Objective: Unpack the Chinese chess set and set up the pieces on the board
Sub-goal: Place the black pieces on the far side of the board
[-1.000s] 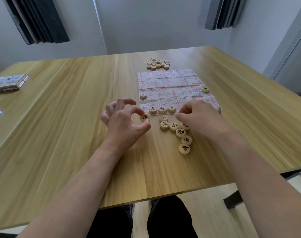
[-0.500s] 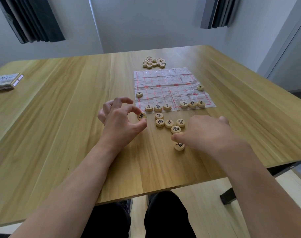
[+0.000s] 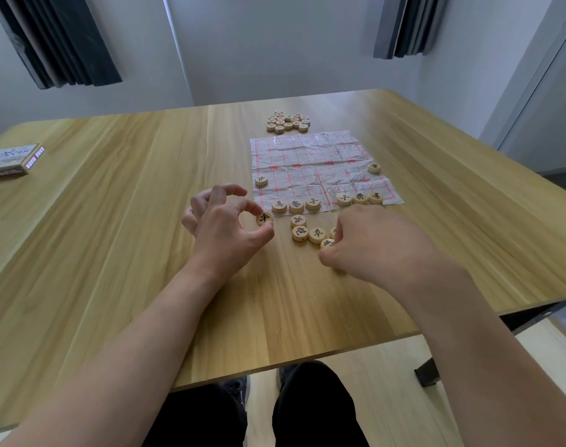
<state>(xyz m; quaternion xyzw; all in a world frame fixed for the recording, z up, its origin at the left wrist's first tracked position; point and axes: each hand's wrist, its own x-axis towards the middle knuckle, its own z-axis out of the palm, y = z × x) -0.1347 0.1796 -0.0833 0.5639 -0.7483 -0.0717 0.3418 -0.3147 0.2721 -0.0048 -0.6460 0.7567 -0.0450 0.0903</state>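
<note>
Round wooden chess piece [image 3: 264, 218] pinched by left hand [image 3: 223, 230] beside crinkled white paper board [image 3: 320, 169]. Loose pieces [image 3: 308, 233] on wooden counter [image 3: 114, 221] covered by curled right hand [image 3: 376, 245]; grip cannot be told.

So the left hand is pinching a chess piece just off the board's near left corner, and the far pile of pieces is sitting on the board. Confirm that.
Not quite. The head view shows the far pile of pieces lying on the bare table just beyond the board, not on it. The rest holds: the left hand pinches a chess piece just off the board's near left corner.
</note>
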